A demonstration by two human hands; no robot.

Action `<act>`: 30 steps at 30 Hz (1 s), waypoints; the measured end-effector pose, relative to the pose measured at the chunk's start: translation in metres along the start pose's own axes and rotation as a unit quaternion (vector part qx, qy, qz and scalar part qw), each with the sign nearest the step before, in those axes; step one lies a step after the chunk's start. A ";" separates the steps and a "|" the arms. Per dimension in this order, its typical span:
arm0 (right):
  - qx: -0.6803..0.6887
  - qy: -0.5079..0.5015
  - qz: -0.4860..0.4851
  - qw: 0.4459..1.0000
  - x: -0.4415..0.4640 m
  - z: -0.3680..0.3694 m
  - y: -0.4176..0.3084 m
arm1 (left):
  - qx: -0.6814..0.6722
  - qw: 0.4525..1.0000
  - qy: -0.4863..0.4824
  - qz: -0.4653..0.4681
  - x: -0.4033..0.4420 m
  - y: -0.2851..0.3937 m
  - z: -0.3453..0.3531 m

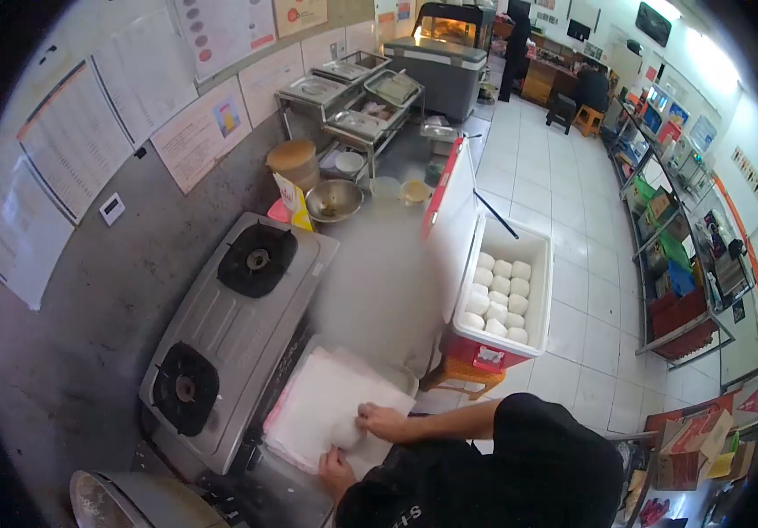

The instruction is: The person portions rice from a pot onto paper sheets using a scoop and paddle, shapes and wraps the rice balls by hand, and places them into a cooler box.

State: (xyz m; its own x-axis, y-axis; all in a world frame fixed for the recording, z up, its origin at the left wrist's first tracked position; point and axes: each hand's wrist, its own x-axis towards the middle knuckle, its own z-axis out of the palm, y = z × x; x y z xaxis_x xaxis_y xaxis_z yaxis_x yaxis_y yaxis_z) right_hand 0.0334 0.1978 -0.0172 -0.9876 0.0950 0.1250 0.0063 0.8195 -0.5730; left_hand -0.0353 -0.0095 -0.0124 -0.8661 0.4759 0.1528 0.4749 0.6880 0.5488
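Note:
A stack of white sheets (308,396) with pinkish edges lies on the counter beside the stove. On top of it, a smooth white ball (346,433) sits between my two hands. My right hand (383,423) reaches in from the right, its bent fingers against the ball's upper side. Below the ball, my left hand (336,471) has its fingers drawn together at the ball's lower edge. Whether the fingers also pinch a sheet is too small to tell. Many similar white balls (498,299) sit in rows inside an open red-and-white cooler (548,290).
The two-burner stove (247,352) stands left of the sheets. Whitish blur or steam hides the counter behind. Farther back are a metal bowl (335,201) and a rack of metal trays (352,101). The cooler rests on an orange stool (467,377). A large pot (132,502) is at lower left.

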 end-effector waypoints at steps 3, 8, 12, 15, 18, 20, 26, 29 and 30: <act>-0.026 -0.058 0.005 0.998 0.011 0.012 0.016 | 0.047 0.994 -0.085 0.049 0.010 -0.004 -0.009; -0.087 -0.247 0.082 0.962 0.090 -0.018 0.016 | -0.056 0.957 -0.267 -0.100 0.079 0.030 -0.059; 0.004 -0.236 -0.270 0.933 0.116 0.036 0.027 | -0.061 0.947 -0.302 0.094 0.097 0.017 -0.051; 0.150 -0.370 -0.053 0.915 0.086 -0.042 -0.007 | -0.418 0.835 -0.358 0.000 0.074 -0.048 -0.034; 0.472 -0.412 0.069 0.776 0.043 -0.091 -0.034 | -0.536 0.774 -0.327 -0.079 0.045 -0.013 -0.074; 0.656 -0.407 0.129 0.623 0.019 -0.110 -0.059 | -0.636 0.691 -0.320 -0.126 0.025 -0.011 -0.068; 0.685 -0.205 0.180 0.676 -0.025 -0.102 -0.073 | -0.624 0.700 -0.269 -0.221 0.011 0.013 -0.041; 0.467 -0.178 0.226 0.836 -0.040 -0.139 -0.075 | -0.538 0.775 -0.278 -0.179 0.011 0.018 -0.034; 0.292 -0.165 0.241 0.911 -0.043 -0.149 -0.074 | -0.518 0.789 -0.286 -0.163 0.013 0.024 -0.033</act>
State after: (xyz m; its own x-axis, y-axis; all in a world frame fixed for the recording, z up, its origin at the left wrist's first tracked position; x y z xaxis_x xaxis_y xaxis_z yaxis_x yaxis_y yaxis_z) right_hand 0.0988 0.2172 0.1410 -0.8861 0.1098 -0.4503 0.4623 0.2781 -0.8420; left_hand -0.0406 -0.0047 0.0303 -0.5633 0.7391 -0.3694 -0.3984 0.1487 0.9051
